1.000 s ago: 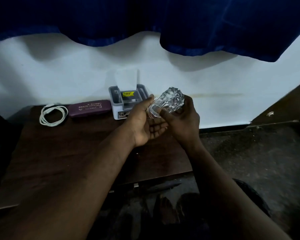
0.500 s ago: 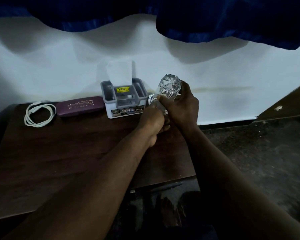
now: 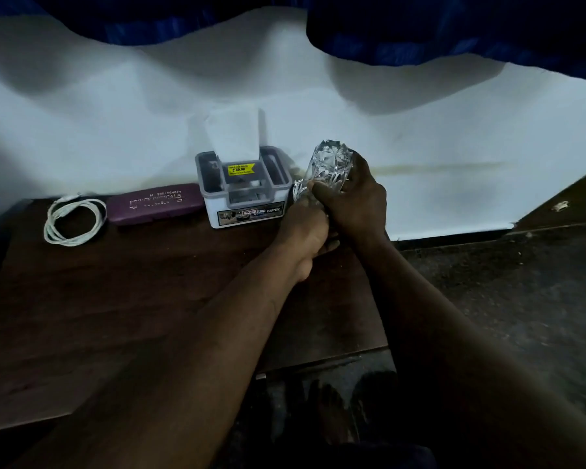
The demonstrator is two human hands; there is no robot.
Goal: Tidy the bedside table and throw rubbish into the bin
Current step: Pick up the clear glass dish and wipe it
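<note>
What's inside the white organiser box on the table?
The white box shows grey compartments, a yellow price sticker and a white upright panel at the back. What lies in the compartments is too dark to tell.

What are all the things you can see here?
cable: one, white, coiled at the table's far left.
glasses case: one, purple, shut, lying between the cable and the box.
box: one, white and grey with a yellow sticker, lid up, against the wall.
crumpled plastic: one, clear, held in both hands just right of the box.
table: one, dark brown wood.
curtain: blue, hanging along the top.
wall: white, behind the table.
floor: dark, right of the table.
left hand: one, grips the plastic's lower end.
right hand: one, grips the plastic's upper part.
</note>
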